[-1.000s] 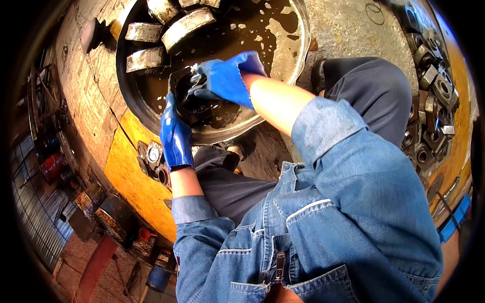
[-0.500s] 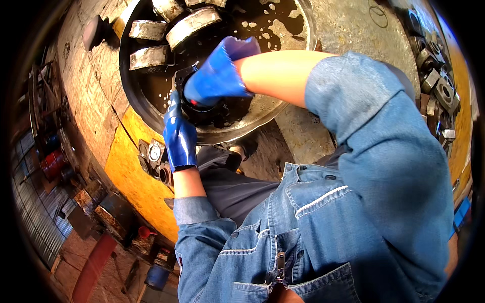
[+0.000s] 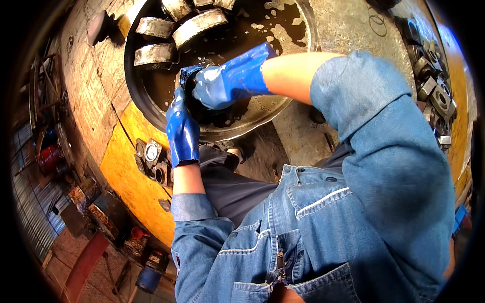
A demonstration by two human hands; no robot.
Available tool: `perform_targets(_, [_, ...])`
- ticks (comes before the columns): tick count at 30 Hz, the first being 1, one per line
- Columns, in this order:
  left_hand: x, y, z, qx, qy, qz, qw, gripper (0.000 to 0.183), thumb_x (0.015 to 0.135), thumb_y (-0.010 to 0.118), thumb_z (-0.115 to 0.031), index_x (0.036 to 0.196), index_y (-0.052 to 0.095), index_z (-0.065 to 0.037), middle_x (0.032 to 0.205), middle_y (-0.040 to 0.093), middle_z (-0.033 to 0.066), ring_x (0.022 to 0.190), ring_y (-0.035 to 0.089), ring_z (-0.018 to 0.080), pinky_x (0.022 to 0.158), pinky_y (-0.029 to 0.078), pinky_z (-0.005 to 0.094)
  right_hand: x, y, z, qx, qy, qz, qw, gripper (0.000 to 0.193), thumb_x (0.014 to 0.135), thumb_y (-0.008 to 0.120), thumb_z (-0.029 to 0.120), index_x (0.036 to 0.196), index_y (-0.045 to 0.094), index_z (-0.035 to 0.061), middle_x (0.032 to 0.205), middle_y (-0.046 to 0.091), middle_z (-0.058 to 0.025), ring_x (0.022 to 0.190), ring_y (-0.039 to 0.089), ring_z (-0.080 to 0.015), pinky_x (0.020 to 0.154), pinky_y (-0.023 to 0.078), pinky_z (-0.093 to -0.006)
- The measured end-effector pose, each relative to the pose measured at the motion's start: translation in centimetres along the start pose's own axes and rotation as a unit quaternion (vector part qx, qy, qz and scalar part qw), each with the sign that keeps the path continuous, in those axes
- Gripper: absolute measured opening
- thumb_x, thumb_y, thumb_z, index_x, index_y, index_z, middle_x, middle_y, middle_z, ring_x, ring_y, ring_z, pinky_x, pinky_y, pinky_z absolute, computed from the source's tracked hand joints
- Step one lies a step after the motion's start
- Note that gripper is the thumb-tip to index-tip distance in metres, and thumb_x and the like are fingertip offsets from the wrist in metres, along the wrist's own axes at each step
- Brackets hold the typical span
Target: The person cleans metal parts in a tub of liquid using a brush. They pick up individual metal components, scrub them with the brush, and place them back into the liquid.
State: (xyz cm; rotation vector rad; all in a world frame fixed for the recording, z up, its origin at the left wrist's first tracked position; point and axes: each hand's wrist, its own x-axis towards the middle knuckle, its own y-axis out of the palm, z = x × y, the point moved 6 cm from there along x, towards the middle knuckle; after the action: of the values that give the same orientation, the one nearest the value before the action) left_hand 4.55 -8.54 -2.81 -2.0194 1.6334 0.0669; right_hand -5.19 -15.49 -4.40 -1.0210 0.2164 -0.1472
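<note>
Feet from me, a gloved left hand point(image 3: 183, 127) grips the edge of a dark metal part point(image 3: 190, 72) in a round basin point(image 3: 222, 134) of murky liquid point(image 3: 242, 36). The right hand point(image 3: 217, 87) meets it, fingers partly hidden; I cannot tell their grip.

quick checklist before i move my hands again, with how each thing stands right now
1. Left hand gloved and on the dark metal part: ok, at its left side.
2. Right hand gloved and at the part: ok.
3. Anything gripped in the right hand: cannot tell, the glove hides it.
4. Rolled denim sleeves clear of the dark liquid: ok, bare forearm shows below both cuffs.
5. Curved metal pieces apart from both hands: ok, toward the basin's upper left.
6. Basin bottom visible through the liquid: not ok, too dark.
</note>
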Motion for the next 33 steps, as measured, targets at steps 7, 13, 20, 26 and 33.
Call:
perform_targets(7, [0.9,-1.0,1.7,0.056,0.047,0.011,0.997,0.048,0.106,0.048,0.010,0.152,0.055,0.000,0.134,0.071,0.0231,0.118,0.070,0.0289,0.103,0.054,0.0384,0.7,-0.1,-0.4,0.109,0.222,0.075,0.966,0.033,0.093,0.067,0.024,0.115,0.078,0.0025,0.111,0.079,-0.0193,0.099,0.077,-0.0366,0.086,0.061,-0.0471])
perform_targets(13, [0.5,-0.6,0.7,0.311,0.100,-0.002,0.945,0.053,0.104,0.049,0.014,0.154,0.053,-0.002,0.138,0.069,0.0189,0.114,0.070,0.0241,0.102,0.055,0.0363,-2.4,1.1,-5.3,0.243,0.167,-0.119,0.948,0.028,0.096,0.067,0.012,0.123,0.074,0.0096,0.105,0.077,-0.0159,0.095,0.075,-0.0301,0.085,0.057,-0.0402])
perform_targets(20, [1.7,-1.8,3.8,0.106,0.039,-0.037,0.993,0.035,0.113,0.048,-0.008,0.146,0.061,0.000,0.118,0.074,0.0175,0.097,0.068,0.0210,0.090,0.058,0.0345,-4.3,5.5,-5.3,0.226,0.333,-0.302,0.864,0.040,0.100,0.073,0.025,0.130,0.068,0.0003,0.115,0.077,-0.0170,0.105,0.076,-0.0301,0.089,0.061,-0.0394])
perform_targets(26, [0.4,-1.5,1.6,0.360,0.226,-0.078,0.902,0.039,0.115,0.051,-0.022,0.142,0.063,0.003,0.117,0.074,0.0128,0.102,0.067,0.0177,0.097,0.054,0.0326,-2.6,7.8,-5.2,0.240,0.307,-0.416,0.822,0.043,0.099,0.070,0.042,0.123,0.073,0.0066,0.110,0.078,-0.0140,0.099,0.076,-0.0304,0.086,0.060,-0.0413])
perform_targets(33, [0.2,-1.0,0.6,0.184,0.076,-0.036,0.979,0.049,0.102,0.051,0.011,0.149,0.058,-0.001,0.129,0.072,0.0229,0.116,0.070,0.0295,0.106,0.052,0.0387,-1.7,3.1,-7.2,0.110,0.275,-0.177,0.939,0.027,0.099,0.067,0.037,0.115,0.078,0.0191,0.105,0.078,-0.0050,0.095,0.076,-0.0284,0.085,0.058,-0.0401])
